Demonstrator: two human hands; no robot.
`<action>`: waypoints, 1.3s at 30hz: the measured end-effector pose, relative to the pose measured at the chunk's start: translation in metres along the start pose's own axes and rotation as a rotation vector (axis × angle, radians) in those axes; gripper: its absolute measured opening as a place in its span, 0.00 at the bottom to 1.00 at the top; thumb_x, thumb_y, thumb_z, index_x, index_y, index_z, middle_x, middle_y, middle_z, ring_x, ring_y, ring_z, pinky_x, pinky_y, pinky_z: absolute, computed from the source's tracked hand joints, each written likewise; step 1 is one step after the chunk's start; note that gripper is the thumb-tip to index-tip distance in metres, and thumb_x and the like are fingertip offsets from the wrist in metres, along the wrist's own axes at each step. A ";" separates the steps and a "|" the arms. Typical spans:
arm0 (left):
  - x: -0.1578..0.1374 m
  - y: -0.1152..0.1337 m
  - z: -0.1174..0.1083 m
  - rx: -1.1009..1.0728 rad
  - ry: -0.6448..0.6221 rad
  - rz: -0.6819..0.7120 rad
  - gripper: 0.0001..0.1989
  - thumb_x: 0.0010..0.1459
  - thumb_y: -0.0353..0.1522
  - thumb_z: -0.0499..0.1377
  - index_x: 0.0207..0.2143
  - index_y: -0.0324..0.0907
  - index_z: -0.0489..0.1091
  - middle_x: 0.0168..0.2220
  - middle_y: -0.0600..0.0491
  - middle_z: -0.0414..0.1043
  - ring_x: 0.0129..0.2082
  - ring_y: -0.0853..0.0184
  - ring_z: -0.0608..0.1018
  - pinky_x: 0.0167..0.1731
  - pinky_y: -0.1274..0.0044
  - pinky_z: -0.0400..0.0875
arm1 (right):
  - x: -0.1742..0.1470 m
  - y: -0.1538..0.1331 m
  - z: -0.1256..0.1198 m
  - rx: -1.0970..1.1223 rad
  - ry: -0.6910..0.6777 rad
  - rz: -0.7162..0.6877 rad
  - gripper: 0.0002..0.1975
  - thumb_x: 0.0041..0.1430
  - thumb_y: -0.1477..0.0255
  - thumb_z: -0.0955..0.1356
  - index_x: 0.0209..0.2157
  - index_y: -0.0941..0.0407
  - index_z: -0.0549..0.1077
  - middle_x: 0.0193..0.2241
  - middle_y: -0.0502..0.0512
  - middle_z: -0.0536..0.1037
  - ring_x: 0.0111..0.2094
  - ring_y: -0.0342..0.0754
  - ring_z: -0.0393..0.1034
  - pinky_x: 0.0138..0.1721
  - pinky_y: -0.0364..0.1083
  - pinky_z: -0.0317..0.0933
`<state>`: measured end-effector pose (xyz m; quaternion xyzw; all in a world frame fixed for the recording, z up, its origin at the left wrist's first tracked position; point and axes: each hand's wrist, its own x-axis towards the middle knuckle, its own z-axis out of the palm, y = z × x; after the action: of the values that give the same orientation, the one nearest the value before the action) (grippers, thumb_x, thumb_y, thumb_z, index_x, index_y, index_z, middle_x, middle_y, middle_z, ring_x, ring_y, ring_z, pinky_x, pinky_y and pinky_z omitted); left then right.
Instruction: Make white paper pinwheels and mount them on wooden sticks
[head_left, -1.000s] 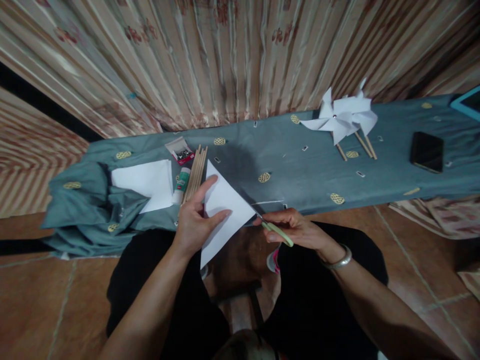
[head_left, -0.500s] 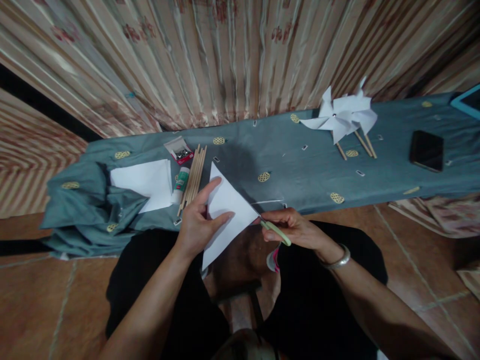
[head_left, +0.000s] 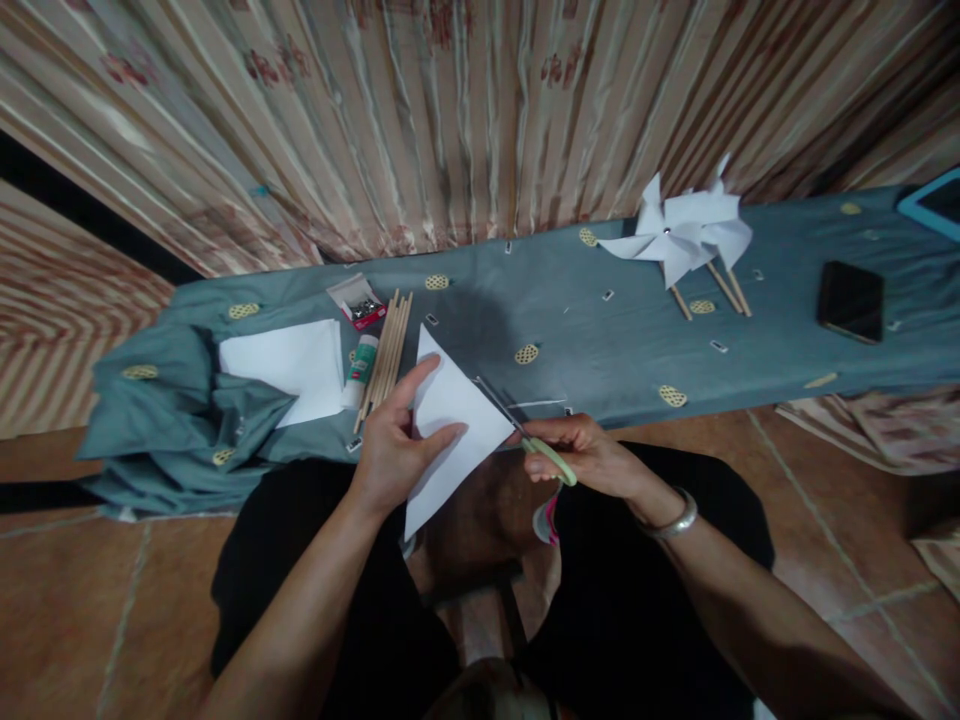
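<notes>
My left hand [head_left: 401, 440] grips a white sheet of paper [head_left: 457, 410] folded into a triangle, thumb on top and fingers behind it. The paper is held above my lap at the front edge of the cloth-covered bench. In my right hand [head_left: 585, 455] are scissors [head_left: 559, 462] with light green handles. Their blades lie along the upper right edge of the paper, close to its right corner. How far the blades are apart is hard to make out.
On the grey-green cloth [head_left: 622, 350] lie several wooden sticks [head_left: 386, 355], a glue stick [head_left: 361, 368], an open box of pins [head_left: 364, 308] and white sheets [head_left: 300, 365]. Paper pinwheels [head_left: 686, 235], a dark phone [head_left: 851, 300] and a blue-edged tablet [head_left: 934, 205] are to the right.
The scissors have turned and shifted slightly, so their blades now show along the paper's upper right edge. My left hand and the paper have hardly moved.
</notes>
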<state>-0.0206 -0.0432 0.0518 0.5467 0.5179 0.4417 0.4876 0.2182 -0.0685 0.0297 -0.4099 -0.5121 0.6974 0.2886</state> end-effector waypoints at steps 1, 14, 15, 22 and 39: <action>0.000 0.000 -0.001 0.000 0.009 -0.005 0.41 0.40 0.35 0.73 0.59 0.40 0.66 0.46 0.47 0.77 0.37 0.60 0.80 0.36 0.72 0.78 | 0.001 0.001 -0.003 -0.045 0.049 -0.021 0.23 0.50 0.57 0.74 0.44 0.58 0.77 0.23 0.48 0.74 0.23 0.40 0.68 0.25 0.41 0.63; 0.018 -0.014 -0.002 -0.291 0.206 -0.038 0.42 0.41 0.34 0.71 0.60 0.43 0.63 0.57 0.46 0.70 0.53 0.59 0.74 0.54 0.68 0.69 | 0.004 -0.020 -0.077 -1.345 0.991 0.177 0.22 0.60 0.67 0.66 0.52 0.64 0.67 0.33 0.67 0.80 0.35 0.60 0.76 0.34 0.49 0.62; 0.020 -0.017 -0.002 -0.306 0.213 -0.040 0.43 0.40 0.34 0.71 0.60 0.44 0.63 0.56 0.46 0.70 0.53 0.59 0.74 0.54 0.68 0.69 | 0.004 -0.022 -0.080 -1.378 0.984 0.209 0.20 0.60 0.68 0.65 0.52 0.64 0.67 0.34 0.68 0.80 0.35 0.60 0.75 0.34 0.49 0.62; 0.029 -0.027 -0.003 -0.382 0.292 -0.021 0.39 0.41 0.30 0.70 0.58 0.46 0.65 0.55 0.47 0.71 0.54 0.60 0.74 0.58 0.67 0.65 | 0.010 -0.031 -0.074 -1.468 0.780 0.278 0.19 0.62 0.69 0.64 0.52 0.63 0.67 0.36 0.68 0.80 0.39 0.60 0.76 0.38 0.49 0.63; 0.034 -0.021 -0.014 -0.475 0.358 0.049 0.41 0.43 0.32 0.69 0.60 0.45 0.61 0.56 0.46 0.70 0.52 0.62 0.75 0.55 0.70 0.68 | 0.023 -0.034 -0.035 -1.380 0.469 -0.027 0.10 0.57 0.75 0.69 0.42 0.55 0.77 0.44 0.58 0.79 0.48 0.52 0.72 0.50 0.48 0.63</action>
<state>-0.0346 -0.0084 0.0321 0.3429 0.4645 0.6515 0.4921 0.2370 -0.0224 0.0511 -0.6309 -0.7649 0.1058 0.0754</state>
